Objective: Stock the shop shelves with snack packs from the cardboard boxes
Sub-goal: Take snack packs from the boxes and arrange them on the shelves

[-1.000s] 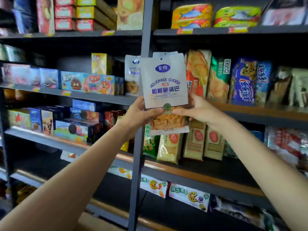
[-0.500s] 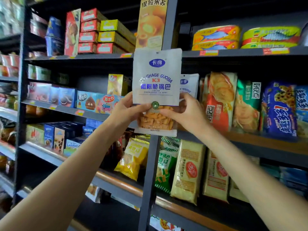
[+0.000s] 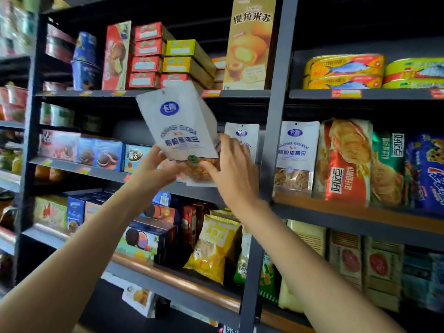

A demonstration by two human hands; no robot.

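Both hands hold one white plastic snack pouch with a blue oval logo (image 3: 179, 131) at its clear lower window: the left hand (image 3: 153, 169) with thumb and fingers on the bottom edge, the right hand (image 3: 230, 164) with fingers round the side. It tilts left, raised before the dark metal middle shelf (image 3: 149, 179). Best to straighten it and slide it in beside the matching white pouch (image 3: 242, 140) — a third, similar pouch (image 3: 295, 155) stands beyond the dark upright post (image 3: 276, 116).

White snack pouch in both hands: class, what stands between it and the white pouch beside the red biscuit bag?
In the head view, another white pouch and the grey shelf upright stand between them.
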